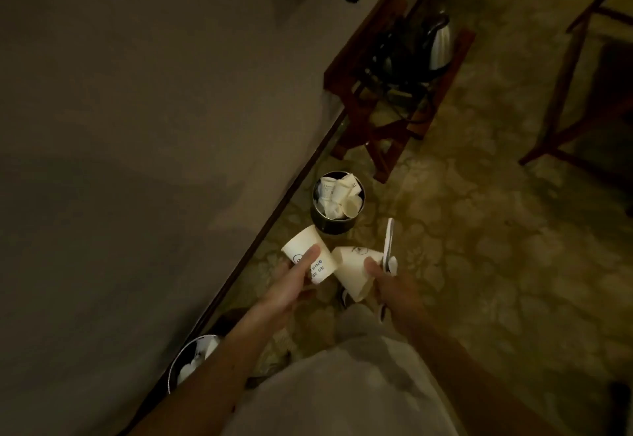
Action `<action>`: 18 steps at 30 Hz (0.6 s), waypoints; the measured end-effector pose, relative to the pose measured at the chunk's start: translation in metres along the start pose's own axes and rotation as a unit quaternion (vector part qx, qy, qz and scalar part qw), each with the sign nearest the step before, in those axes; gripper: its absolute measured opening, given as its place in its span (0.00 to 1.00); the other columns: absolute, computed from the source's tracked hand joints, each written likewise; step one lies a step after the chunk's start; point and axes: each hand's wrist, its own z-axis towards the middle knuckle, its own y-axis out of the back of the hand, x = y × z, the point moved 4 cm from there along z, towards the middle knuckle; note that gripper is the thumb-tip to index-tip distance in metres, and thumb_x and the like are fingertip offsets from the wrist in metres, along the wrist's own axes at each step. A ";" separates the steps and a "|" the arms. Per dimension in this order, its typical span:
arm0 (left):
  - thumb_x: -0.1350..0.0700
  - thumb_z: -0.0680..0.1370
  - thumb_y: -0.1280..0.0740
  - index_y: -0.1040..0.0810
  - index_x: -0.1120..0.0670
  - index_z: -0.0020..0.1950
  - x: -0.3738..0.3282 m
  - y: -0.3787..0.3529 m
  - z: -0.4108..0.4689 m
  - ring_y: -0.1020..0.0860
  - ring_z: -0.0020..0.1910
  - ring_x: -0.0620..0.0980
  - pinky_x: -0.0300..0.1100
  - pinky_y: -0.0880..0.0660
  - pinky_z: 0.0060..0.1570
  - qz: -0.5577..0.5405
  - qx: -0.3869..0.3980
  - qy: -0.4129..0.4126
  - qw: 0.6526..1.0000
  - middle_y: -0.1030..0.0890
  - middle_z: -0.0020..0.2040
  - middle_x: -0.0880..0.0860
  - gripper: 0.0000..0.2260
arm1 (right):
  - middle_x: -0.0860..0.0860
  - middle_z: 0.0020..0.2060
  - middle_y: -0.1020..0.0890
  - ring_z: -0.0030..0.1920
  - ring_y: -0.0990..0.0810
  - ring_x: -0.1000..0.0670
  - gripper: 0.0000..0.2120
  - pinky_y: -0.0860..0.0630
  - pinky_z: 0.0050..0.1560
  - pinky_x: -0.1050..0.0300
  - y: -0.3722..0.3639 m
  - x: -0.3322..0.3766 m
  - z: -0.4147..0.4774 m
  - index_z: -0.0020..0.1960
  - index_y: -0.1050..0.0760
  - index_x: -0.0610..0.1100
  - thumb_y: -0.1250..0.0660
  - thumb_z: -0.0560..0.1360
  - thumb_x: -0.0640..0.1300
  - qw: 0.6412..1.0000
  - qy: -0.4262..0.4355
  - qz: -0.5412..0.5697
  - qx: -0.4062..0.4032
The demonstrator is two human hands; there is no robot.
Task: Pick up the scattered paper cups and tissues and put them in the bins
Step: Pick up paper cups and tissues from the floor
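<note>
Above carpet, cups: white printed paper cup (306,256) lies sideways in left hand (291,288); second white paper cup (351,273) in right hand (388,286).
Grip: each hand's fingers curl round one cup.
Bin: dark round bin (334,226) just ahead, heaped with cups to its rim.
Risk: released cups may bounce off the heap onto carpet.

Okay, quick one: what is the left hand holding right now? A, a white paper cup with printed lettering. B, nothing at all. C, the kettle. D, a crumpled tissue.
A: the left hand grips the lettered paper cup, fingers curled round its side, while the right hand holds a second paper cup.
</note>
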 end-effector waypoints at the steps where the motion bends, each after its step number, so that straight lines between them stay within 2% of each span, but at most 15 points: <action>1: 0.44 0.75 0.30 0.24 0.54 0.63 -0.006 -0.007 0.016 0.18 0.55 0.56 0.48 0.21 0.50 -0.010 -0.015 0.009 1.000 0.17 0.55 0.57 0.21 | 0.51 0.35 0.18 0.32 0.18 0.54 0.10 0.24 0.26 0.64 0.000 0.013 0.021 0.50 0.22 0.44 0.27 0.73 0.49 1.000 -0.005 -0.014 0.002; 4: 0.47 0.77 0.30 0.25 0.52 0.62 -0.015 -0.031 0.070 0.19 0.54 0.55 0.51 0.20 0.50 -0.027 -0.061 0.027 0.997 0.18 0.55 0.56 0.17 | 0.56 0.32 0.20 0.34 0.21 0.56 0.09 0.27 0.27 0.63 0.001 0.043 0.085 0.43 0.24 0.48 0.27 0.73 0.52 0.997 -0.028 -0.063 0.020; 6: 0.50 0.77 0.30 0.24 0.50 0.61 -0.021 -0.048 0.110 0.19 0.51 0.53 0.49 0.19 0.46 -0.042 -0.066 0.043 0.996 0.18 0.53 0.53 0.13 | 0.57 0.25 0.22 0.28 0.24 0.57 0.12 0.30 0.25 0.65 -0.002 0.059 0.130 0.38 0.26 0.50 0.27 0.72 0.53 0.995 -0.034 -0.088 0.036; 9: 0.52 0.77 0.30 0.24 0.51 0.62 -0.020 -0.065 0.171 0.17 0.50 0.53 0.49 0.19 0.43 -0.078 -0.084 0.073 0.991 0.16 0.51 0.53 0.14 | 0.54 0.30 0.26 0.30 0.27 0.55 0.14 0.31 0.27 0.64 -0.008 0.063 0.191 0.37 0.29 0.50 0.26 0.72 0.53 0.989 -0.066 -0.122 0.053; 13: 0.48 0.73 0.29 0.23 0.51 0.58 0.005 -0.069 0.251 0.15 0.40 0.47 0.45 0.19 0.34 -0.123 -0.078 0.124 0.982 0.14 0.41 0.49 0.15 | 0.51 0.34 0.20 0.33 0.22 0.55 0.11 0.27 0.32 0.62 -0.016 0.044 0.275 0.42 0.24 0.45 0.27 0.73 0.52 0.979 -0.074 -0.183 0.048; 16: 0.43 0.65 0.28 0.24 0.50 0.60 0.023 -0.056 0.314 0.17 0.52 0.53 0.49 0.19 0.38 -0.157 -0.096 0.156 0.971 0.16 0.51 0.53 0.25 | 0.60 0.21 0.24 0.25 0.24 0.63 0.14 0.34 0.22 0.72 -0.031 0.031 0.342 0.35 0.27 0.48 0.27 0.74 0.51 0.968 -0.012 -0.245 0.053; 18: 0.42 0.66 0.30 0.25 0.50 0.62 0.038 -0.043 0.350 0.20 0.58 0.55 0.49 0.19 0.38 -0.179 -0.116 0.162 0.964 0.19 0.57 0.55 0.27 | 0.59 0.23 0.24 0.26 0.25 0.62 0.16 0.32 0.26 0.69 -0.046 0.022 0.384 0.33 0.30 0.50 0.28 0.74 0.53 0.954 0.031 -0.293 0.059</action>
